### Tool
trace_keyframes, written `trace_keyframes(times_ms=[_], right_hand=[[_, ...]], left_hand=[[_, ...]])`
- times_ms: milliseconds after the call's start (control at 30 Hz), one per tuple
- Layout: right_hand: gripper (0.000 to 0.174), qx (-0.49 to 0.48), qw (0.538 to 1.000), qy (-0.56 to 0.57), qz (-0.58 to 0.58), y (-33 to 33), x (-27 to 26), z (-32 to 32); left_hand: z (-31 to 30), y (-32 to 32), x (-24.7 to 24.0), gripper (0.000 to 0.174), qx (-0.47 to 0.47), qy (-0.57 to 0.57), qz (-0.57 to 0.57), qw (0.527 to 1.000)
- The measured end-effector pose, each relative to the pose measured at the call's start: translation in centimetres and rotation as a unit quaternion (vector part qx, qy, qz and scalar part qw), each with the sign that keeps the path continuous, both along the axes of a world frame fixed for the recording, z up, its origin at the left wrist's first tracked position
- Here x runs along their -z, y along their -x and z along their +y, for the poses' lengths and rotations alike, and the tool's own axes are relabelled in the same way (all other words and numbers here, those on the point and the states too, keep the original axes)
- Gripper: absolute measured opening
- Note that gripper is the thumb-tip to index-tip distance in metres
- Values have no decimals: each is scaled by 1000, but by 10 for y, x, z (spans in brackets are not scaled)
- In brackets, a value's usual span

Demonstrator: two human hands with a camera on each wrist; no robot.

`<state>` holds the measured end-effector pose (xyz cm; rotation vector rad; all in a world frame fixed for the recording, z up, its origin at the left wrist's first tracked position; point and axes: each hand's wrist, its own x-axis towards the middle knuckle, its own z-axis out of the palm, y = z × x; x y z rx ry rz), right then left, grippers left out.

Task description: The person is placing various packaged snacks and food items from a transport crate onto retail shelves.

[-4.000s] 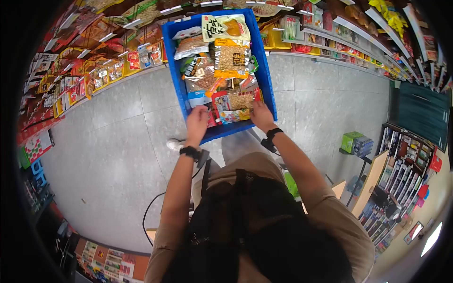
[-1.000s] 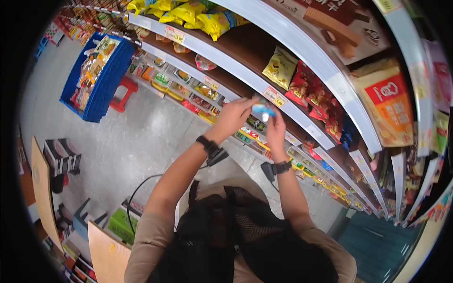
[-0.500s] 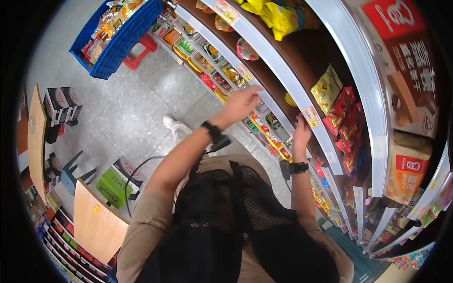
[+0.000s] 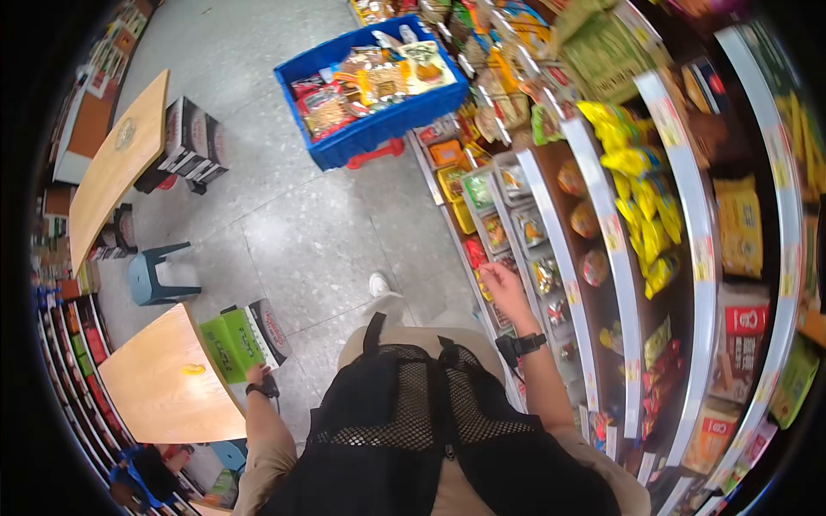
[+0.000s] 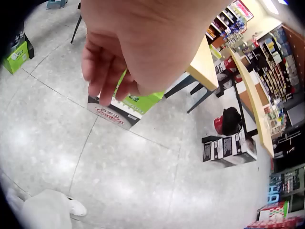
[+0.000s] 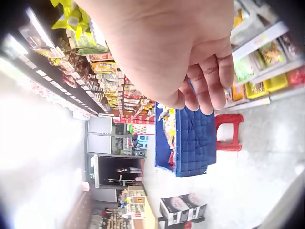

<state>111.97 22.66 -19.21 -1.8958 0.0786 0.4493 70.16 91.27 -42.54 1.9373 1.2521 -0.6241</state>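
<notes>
My left hand [image 4: 258,374] hangs low on the left with loosely curled fingers and nothing in it. In the head view it overlaps the end of a green and black carton [image 4: 232,344]; the left wrist view shows the carton on the floor beyond the fingers [image 5: 102,78]. My right hand [image 4: 506,288], also holding nothing, hangs beside the snack shelves with its fingers loosely bent. Ahead stands a blue crate [image 4: 391,129] filled with bagged snacks [image 4: 379,77]. A red stool [image 6: 229,133] is under the crate.
Tiered shelves [image 4: 594,181] line the right, with yellow bags [image 4: 641,202] and lower trays of packets [image 4: 490,228]. At left are wooden tabletops [image 4: 163,378], a blue-grey stool [image 4: 159,275] and stacked black-and-white boxes [image 4: 194,142]. Another person [image 4: 151,473] is at lower left.
Both hands were at the crate, then held a small blue packet by the shelf. They parted without it and dropped to my sides. My view has swung left, bringing the crate ahead.
</notes>
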Motion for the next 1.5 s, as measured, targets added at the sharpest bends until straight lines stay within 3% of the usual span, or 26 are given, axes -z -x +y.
trace_keyframes(times_ms=[33,100,133,167,200,233,267,300,367,400,467,500,567,667,833,867,900,1000,1100,1133,1233,1267,1367,1500], right_hand=[[21,-15,1000,-2,-2,-16,0,23],[22,-39,999,-5,2,-40,0,61],[22,-70,997,9,10,-50,3,78],[22,-101,995,20,14,-57,4,94],[23,-130,991,31,14,-65,4,110],[23,-158,986,41,14,-75,3,125],[24,-184,980,62,34,-87,-4,138],[24,-189,979,70,24,-99,-4,149],[25,-197,976,89,8,-126,0,170],[25,-194,977,84,6,-141,3,179],[25,-191,979,73,1,-176,11,196],[25,-185,981,56,-9,-193,18,203],[25,-170,985,19,-31,-233,34,217],[25,-126,990,-39,40,-297,44,239],[29,77,947,-251,185,-420,86,267],[30,129,926,-284,213,-442,89,275],[31,143,913,-306,229,-460,92,283],[30,182,865,-360,298,-511,114,303],[30,192,802,-398,401,-537,149,316],[27,206,804,-377,410,-543,155,320],[20,258,812,-328,408,-551,166,326],[20,274,815,-284,425,-552,172,326],[25,272,818,-302,406,-546,173,321],[27,223,834,-336,377,-537,145,314]], left_hand=[[7,-1,-6,29,-358,115,-117,919],[35,-2,-1,29,-319,155,-165,921],[31,-16,10,28,-393,112,-183,894],[28,-29,20,25,-239,81,-152,956],[18,-53,37,22,-384,136,-170,897],[6,-84,34,21,-213,174,-145,950],[-15,-127,41,19,-285,145,-112,941],[-26,-153,60,19,-375,293,-211,854],[-71,-253,58,23,-222,79,-195,952],[-83,-299,57,24,-30,-52,-204,977],[-127,-421,-46,22,20,-15,-289,957],[-136,-469,-74,21,58,15,-309,949],[-146,-552,-86,22,77,88,-391,913],[-158,-664,-111,21,93,153,-413,893],[-174,-806,-98,21,123,200,-373,898],[-178,-827,-82,25,91,218,-391,889],[-176,-844,-68,36,123,216,-327,912],[-194,-878,-20,52,-4,222,-313,923],[-195,-904,-12,54,43,226,-210,950],[-204,-904,-16,47,-4,209,-276,938],[-193,-920,-27,35,45,169,-202,964],[-188,-922,-35,23,32,205,-199,958],[-179,-932,-69,26,-37,389,-176,904],[-174,-925,-129,28,37,387,-199,900]])
